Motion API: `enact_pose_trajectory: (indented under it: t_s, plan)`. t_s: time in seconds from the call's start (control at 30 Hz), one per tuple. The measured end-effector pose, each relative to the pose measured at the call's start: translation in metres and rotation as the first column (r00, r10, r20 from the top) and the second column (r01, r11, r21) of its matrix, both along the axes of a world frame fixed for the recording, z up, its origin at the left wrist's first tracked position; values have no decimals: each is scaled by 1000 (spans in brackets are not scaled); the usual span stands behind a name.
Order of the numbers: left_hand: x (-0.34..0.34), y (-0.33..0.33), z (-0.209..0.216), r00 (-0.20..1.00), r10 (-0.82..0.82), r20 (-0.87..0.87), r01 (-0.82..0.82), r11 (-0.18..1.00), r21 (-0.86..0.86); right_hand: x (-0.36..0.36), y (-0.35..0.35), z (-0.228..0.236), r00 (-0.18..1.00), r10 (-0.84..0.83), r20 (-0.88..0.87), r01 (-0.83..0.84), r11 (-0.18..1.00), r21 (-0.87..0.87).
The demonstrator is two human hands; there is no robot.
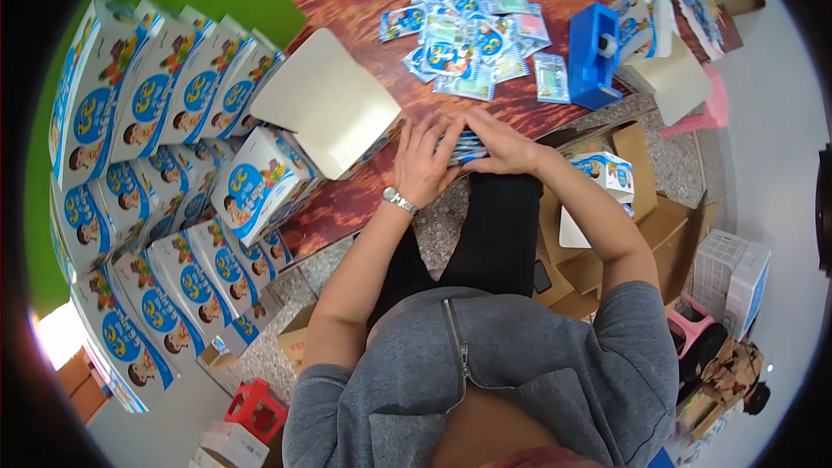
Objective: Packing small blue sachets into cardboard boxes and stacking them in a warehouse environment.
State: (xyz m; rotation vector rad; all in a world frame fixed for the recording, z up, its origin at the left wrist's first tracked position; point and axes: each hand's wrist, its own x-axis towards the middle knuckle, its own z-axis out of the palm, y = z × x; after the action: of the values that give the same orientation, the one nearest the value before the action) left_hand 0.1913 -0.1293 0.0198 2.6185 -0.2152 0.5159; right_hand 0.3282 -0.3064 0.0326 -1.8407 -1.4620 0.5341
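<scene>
At the near edge of the wood-grain table, my left hand (423, 154) and my right hand (503, 144) close from both sides around a small stack of blue-and-white sachets (469, 149). The thumbs and fingers press on its sides and top; part of the stack is hidden under them. A silver watch (399, 200) is on my left wrist. Beyond my hands lies a loose pile of flat sachets (451, 30), with one sachet (551, 78) apart at its right. Left of my left hand stands a printed carton (264, 182) with its white lid flap (329, 104) raised.
Printed cartons (152, 108) are stacked in tiers on the left. A blue tape dispenser (593, 61) stands at the table's right edge, beside another open carton (643, 13). Below right, a brown cardboard box (650, 173) holds printed cartons. Pink and red stools (257, 410) stand on the floor.
</scene>
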Motion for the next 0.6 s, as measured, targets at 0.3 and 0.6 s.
enact_pose_trajectory:
  t_s: [0.3, 0.6]
  plan:
    - [7, -5, 3, 978, -79, -191, 55, 990, -127, 72, -48, -48, 455, -641, 617, 792, 609, 49]
    - [-24, 8, -3, 998, -44, -45, 37, 989, -142, 38, -34, -14, 392, -724, 567, 919, 338, -205]
